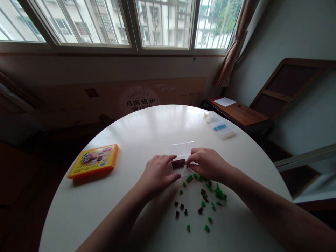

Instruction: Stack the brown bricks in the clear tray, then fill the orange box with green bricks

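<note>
A small clear plastic box (182,150) lies open on the round white table (147,133), its lid standing up at the far side. Brown pieces (179,163) fill its near part. My left hand (157,174) lies curled against the box's left side, fingers resting at its edge. My right hand (206,163) pinches at the right end of the brown pieces; whether it holds one I cannot make out. Several loose green pieces (219,193) and brown pieces (181,207) are scattered on the table just below my hands.
An orange printed box (93,161) lies flat at the table's left. A second clear case with a blue piece (219,126) sits at the far right edge. Beyond it stand a wooden side table with paper (224,102), a wall and windows.
</note>
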The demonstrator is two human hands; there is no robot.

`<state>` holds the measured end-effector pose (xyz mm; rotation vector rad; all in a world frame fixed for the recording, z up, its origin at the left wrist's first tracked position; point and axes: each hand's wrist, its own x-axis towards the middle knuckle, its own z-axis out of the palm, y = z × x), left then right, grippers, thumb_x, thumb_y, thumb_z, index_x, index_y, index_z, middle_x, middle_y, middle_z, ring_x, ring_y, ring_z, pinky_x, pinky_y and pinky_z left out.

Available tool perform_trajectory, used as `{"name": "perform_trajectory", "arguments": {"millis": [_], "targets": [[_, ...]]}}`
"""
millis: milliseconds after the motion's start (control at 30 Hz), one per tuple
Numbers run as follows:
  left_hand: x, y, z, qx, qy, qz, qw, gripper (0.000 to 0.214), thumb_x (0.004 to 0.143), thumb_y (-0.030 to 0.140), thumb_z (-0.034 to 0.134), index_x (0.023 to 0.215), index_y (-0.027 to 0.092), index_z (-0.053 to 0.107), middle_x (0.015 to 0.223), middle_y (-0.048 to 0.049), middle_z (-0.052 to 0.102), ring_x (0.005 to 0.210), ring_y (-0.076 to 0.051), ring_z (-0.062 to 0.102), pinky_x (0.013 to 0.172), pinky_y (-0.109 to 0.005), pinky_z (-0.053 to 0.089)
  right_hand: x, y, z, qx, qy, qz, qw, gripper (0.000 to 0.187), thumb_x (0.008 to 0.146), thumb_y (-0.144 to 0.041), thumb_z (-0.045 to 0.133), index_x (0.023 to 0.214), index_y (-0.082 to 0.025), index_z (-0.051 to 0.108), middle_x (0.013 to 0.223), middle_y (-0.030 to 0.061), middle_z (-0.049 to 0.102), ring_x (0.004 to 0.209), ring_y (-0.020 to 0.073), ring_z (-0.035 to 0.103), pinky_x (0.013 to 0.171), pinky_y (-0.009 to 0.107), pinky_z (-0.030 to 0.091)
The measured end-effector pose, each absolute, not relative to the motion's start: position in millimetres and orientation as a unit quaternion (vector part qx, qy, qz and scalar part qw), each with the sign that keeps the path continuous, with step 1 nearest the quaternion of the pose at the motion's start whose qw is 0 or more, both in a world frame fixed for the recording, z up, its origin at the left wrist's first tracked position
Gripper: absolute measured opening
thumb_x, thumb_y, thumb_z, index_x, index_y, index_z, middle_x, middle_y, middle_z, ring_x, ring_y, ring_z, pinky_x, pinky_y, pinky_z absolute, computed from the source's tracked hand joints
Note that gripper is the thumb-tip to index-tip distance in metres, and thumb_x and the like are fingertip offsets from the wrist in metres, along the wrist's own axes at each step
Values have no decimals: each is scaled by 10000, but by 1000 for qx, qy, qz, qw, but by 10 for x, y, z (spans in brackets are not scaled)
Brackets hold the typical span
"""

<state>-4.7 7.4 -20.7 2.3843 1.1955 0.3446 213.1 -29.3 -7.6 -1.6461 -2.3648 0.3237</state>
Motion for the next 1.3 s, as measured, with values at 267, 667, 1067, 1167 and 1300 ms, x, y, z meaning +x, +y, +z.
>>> {"name": "perform_trajectory", "arguments": {"millis": [267, 667, 1067, 1167, 1300], "targets": [[-42, 67, -201, 862, 437, 119, 227, 585, 753, 428, 714, 1288, 219, 603, 1277, -83, 655, 1185, -310, 551, 1035, -467, 404, 2139, -288, -114, -561, -812, 100, 123, 166, 834, -237, 648, 898, -318, 779, 886, -8, 702, 791, 149, 624, 698, 265, 402], [-39, 60, -201, 861, 438, 121, 228, 576, 750, 427, 715, 1280, 232, 606, 1271, -79, 659, 1166, -308, 560, 1023, -469, 413, 2126, -290, -112, -569, -811, 85, 108, 155, 844, -248, 634, 884, -306, 772, 864, -10, 703, 794, 152, 619, 671, 269, 391], [-43, 61, -210, 862, 436, 123, 230, 583, 756, 449, 708, 1289, 235, 601, 1273, -79, 656, 1173, -317, 553, 1014, -481, 413, 2186, -300, -72, -552, -820, 79, 129, 154, 851, -268, 652, 906, -340, 776, 848, -21, 697, 758, 137, 617, 667, 260, 388], [-47, 61, -229, 863, 433, 129, 226, 575, 750, 444, 712, 1279, 246, 604, 1266, -78, 659, 1162, -314, 559, 1009, -477, 415, 2187, -310, -57, -543, -827, 86, 116, 164, 851, -272, 649, 921, -340, 781, 850, -12, 702, 758, 140, 622, 673, 260, 393], [-53, 60, -239, 863, 432, 132, 226, 574, 749, 451, 712, 1275, 250, 605, 1258, -78, 662, 1160, -309, 560, 1009, -470, 413, 2166, -313, -72, -541, -829, 90, 110, 172, 854, -275, 637, 921, -332, 784, 857, 1, 708, 764, 147, 626, 673, 265, 395]]}}
